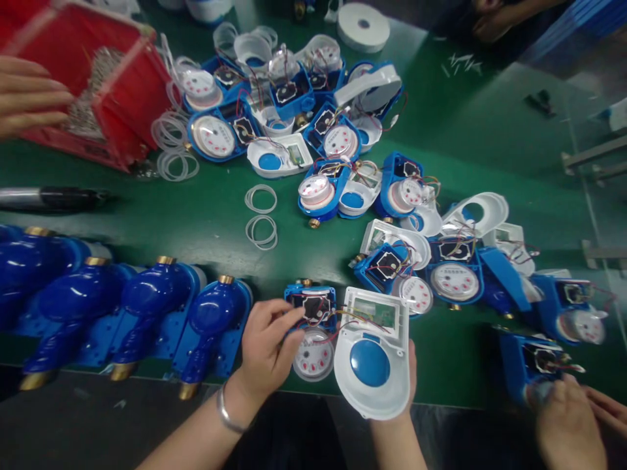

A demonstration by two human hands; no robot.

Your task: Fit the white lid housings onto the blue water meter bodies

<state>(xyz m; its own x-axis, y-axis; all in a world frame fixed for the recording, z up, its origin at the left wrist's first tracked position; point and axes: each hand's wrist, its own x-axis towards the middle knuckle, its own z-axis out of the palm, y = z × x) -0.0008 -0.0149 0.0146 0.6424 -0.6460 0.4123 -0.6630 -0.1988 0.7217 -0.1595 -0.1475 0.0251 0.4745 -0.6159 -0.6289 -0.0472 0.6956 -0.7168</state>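
Observation:
In front of me a blue water meter (313, 356) lies on the green bench, its clear dial facing up and its black wired compartment (316, 307) exposed. My left hand (269, 343), with a metal bracelet at the wrist, is over the meter's left side; its bent fingers are apart, fingertips at the black compartment. My right hand (410, 385) is closed around a white meter cover (372, 385), mostly hidden behind it. The cover's inside faces me, showing a circuit board (372, 313) and a round blue lid (369, 362). Thin coloured wires run between cover and meter.
Several finished-looking blue meters (213, 313) lie face down at left. Opened meters (337, 140) crowd the back and right. Clear rings (260, 199), a red bin (127, 98) and a white tape roll (363, 27) are behind. Other people's hands (29, 98) work at both sides.

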